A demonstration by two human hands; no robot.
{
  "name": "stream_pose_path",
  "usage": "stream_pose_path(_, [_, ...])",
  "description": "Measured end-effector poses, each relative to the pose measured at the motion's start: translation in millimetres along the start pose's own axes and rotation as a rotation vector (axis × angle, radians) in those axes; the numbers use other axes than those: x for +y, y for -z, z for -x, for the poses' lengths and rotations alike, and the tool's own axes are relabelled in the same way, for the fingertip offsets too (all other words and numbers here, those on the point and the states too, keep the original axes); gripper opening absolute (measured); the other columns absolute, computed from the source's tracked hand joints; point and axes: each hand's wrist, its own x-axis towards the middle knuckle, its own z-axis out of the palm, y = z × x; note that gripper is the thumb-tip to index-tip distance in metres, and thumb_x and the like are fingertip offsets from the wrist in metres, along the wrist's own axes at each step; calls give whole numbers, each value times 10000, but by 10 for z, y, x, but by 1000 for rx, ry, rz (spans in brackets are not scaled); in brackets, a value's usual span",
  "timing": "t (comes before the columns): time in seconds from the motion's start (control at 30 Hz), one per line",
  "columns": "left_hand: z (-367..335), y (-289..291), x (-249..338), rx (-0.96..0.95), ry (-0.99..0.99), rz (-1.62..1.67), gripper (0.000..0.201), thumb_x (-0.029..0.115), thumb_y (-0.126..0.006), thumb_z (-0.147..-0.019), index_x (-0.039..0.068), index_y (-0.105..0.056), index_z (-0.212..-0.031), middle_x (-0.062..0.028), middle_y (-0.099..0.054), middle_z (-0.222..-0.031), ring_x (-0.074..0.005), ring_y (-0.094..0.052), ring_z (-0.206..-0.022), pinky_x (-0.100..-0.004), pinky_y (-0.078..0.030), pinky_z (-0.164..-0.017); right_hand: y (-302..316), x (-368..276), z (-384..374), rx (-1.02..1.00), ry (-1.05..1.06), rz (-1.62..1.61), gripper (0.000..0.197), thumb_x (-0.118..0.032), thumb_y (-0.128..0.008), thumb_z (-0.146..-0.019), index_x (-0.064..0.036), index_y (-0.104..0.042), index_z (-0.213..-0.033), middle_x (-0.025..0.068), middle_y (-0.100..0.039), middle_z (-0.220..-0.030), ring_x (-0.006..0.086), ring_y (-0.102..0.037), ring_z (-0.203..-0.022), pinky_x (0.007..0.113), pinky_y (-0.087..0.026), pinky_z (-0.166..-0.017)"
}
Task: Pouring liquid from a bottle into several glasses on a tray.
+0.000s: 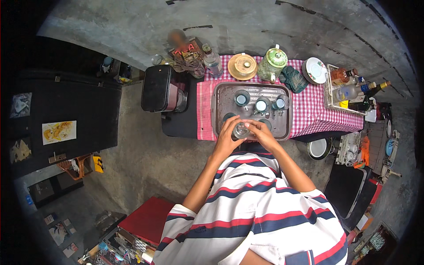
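Note:
Both my hands are at a clear drinking glass [240, 130], held above the near edge of a brown serving tray [288, 126]. The fingers of my left hand [227, 136] curl round the glass from the left. My right hand [263, 134] grips it from the right, thumb and fingers near the rim. Farther back on the tray stand three glasses: one at the left [241, 98], one in the middle [261, 105] and one at the right [280, 102]. More glasses [265, 123] sit partly hidden behind my hands.
Behind the tray, on a pink checked cloth [309, 110], stand a lidded wooden pot [244, 65], a green patterned pitcher [272, 64], a dark cloth [293, 79] and stacked plates [316, 70]. A white rack of bottles [346, 92] is at the right, a black appliance [157, 88] at the left.

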Motion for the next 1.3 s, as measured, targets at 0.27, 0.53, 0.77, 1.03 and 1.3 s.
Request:
stream_pose_path(0.27, [-43,233,-137,-116,17,-16,649,72,-801,-681,71,-560,-1284,-128,-503,-1233,-340,-505,-1188,-437,-431,-1011,-119,150,-82,63,48,-174,494,-212,-667,-931,41,-506,-1322,148,-636,-1175,198,-658,-1034,323,-576,-859])
stream_pose_path(0.53, [-136,356,-329,-144,10,-52,804,134,-851,-668,109,-472,-1377,-123,-494,-1258,-316,-543,-1166,-413,-473,-987,-170,385,-224,222,157,-231,546,-217,-716,-892,12,-504,-1339,123,-623,-1206,180,-626,-1072,347,-561,-879])
stream_pose_path(0.77, [-160,268,-784,-202,49,-126,912,206,-879,-652,56,-391,-1407,-169,-433,-1329,-355,-469,-1256,-430,-410,-1063,-173,530,-413,438,209,-102,553,-210,-764,-853,3,-550,-1316,121,-625,-1180,150,-616,-1051,280,-547,-794])
stream_pose_path(1.03, [-157,59,-1148,-158,29,-80,859,163,-856,-668,15,-395,-1378,-199,-434,-1309,-393,-464,-1240,-441,-410,-1044,-203,618,-536,591,413,331,512,-168,-779,-827,40,-592,-1256,135,-644,-1148,182,-625,-1035,304,-522,-897])
stream_pose_path(1.3, [-166,65,-1217,-153,6,-71,749,125,-804,-729,2,-410,-1354,-207,-443,-1288,-410,-466,-1232,-449,-415,-1038,-274,565,-596,608,507,438,519,-160,-791,-803,50,-598,-1237,166,-659,-1149,198,-638,-1053,320,-502,-931])
